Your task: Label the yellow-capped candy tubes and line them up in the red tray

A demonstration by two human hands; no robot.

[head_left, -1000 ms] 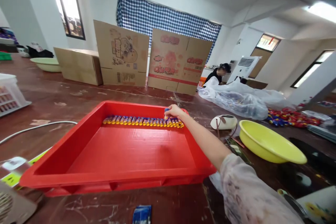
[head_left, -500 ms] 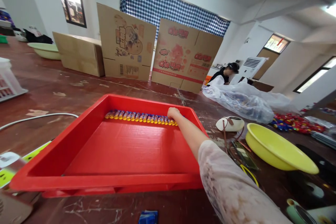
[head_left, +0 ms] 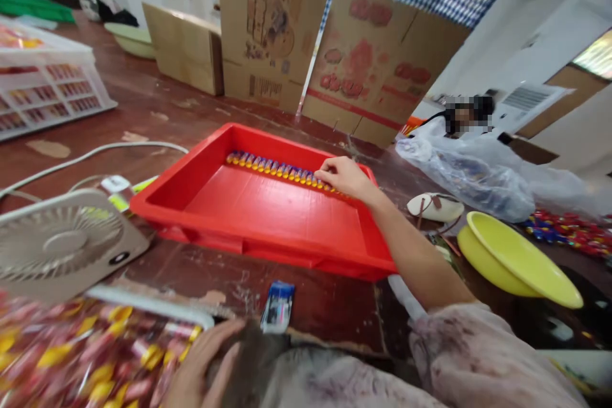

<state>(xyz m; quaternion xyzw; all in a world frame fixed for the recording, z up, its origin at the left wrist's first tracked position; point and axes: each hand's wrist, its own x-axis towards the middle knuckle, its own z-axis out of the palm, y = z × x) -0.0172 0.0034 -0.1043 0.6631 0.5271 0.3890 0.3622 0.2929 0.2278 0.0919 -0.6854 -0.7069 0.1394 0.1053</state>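
A red plastic tray [head_left: 205, 229] lies on the brown table, with a row of small blue and yellow wrapped sweets [head_left: 272, 167] along its far wall. My right hand [head_left: 342, 176] rests on the right end of that row, fingers curled down onto the sweets. My left hand [head_left: 198, 366] is at the bottom edge, blurred, fingers lying on a heap of red and yellow wrapped sweets [head_left: 71, 357]. A single blue packet [head_left: 277, 306] lies on the table in front of the tray.
A small white desk fan [head_left: 62, 242] with a white cable [head_left: 95, 153] sits left of the tray. A yellow basin [head_left: 521, 261], a clear plastic bag [head_left: 473, 172], cardboard boxes [head_left: 377, 57] and a white crate [head_left: 43, 83] surround it. Another person sits beyond the bag.
The view has tipped down and leftward, bringing the fan, the sweet heap and my left hand into sight. My right hand stays at the right end of the row, now lying flatter on it.
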